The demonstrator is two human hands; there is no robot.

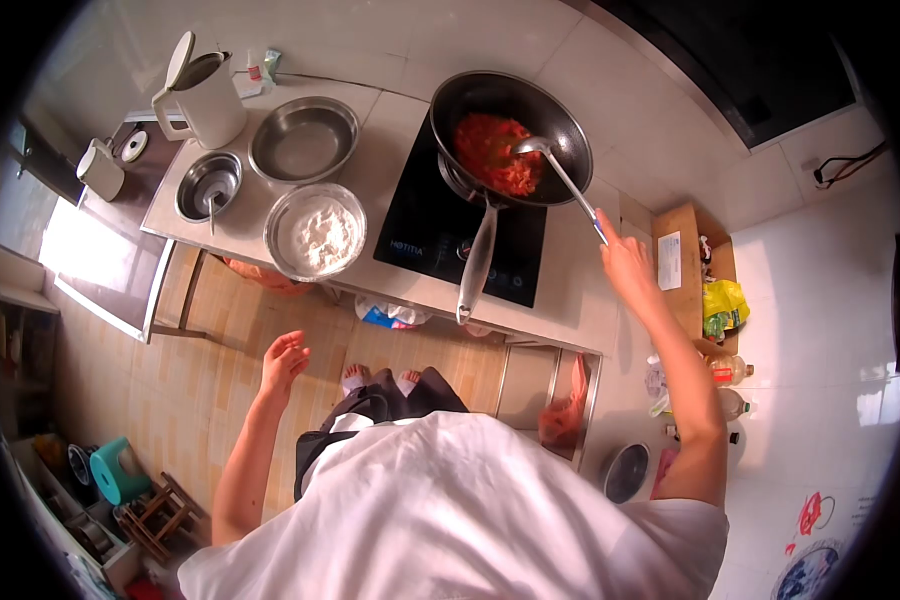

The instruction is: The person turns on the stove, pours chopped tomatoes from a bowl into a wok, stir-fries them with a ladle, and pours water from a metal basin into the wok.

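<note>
My right hand [621, 258] is closed on the handle of a metal ladle [562, 172], whose bowl rests in red, chunky food [490, 150] inside a dark wok [562, 130]. The wok sits on a black induction cooktop [420, 225], its long handle pointing toward me. My left hand [286, 360] hangs in front of the counter with its fingers loosely curled, apart from one another in part, and touches nothing. Nearest to it on the counter is a bowl of white flour [322, 236].
An empty metal basin [304, 140], a small metal bowl [208, 187] with a spoon and an open white kettle [210, 105] stand at the left. At the right are a cardboard box [678, 262] and bottles [732, 371]. A teal stool [120, 471] is at lower left.
</note>
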